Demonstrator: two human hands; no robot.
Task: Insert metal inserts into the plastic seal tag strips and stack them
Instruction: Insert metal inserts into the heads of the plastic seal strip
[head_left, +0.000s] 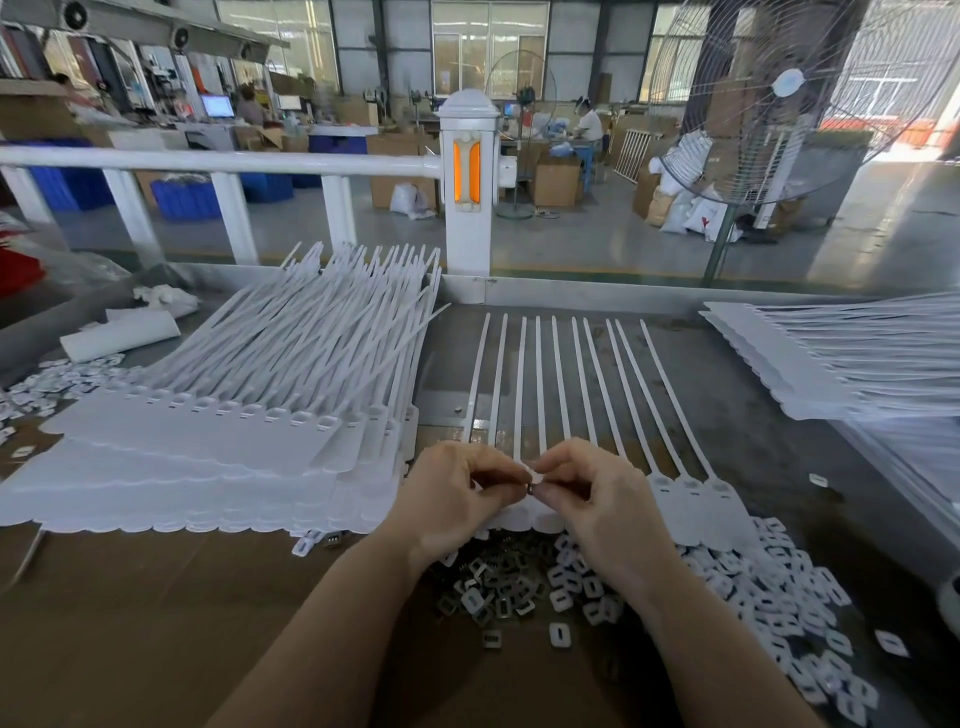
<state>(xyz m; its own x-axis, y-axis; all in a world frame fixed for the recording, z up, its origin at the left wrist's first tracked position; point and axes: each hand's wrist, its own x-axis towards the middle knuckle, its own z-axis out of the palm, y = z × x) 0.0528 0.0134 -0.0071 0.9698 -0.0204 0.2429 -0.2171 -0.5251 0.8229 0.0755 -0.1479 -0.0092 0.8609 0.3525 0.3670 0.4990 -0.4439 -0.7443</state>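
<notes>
Both hands (524, 499) cover most tag heads of the seal tag strip (691, 491), while the right-hand stack (852, 358) runs off frame and distant workers (589, 127) blur.

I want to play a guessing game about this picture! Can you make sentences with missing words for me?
1. The big stack of white strips lies to the ____ of the hands.
2. Both hands pinch one small part over the middle ____.
3. The grey metal inserts lie in a loose ____ under the wrists.

Missing words: left; strip; pile
</notes>
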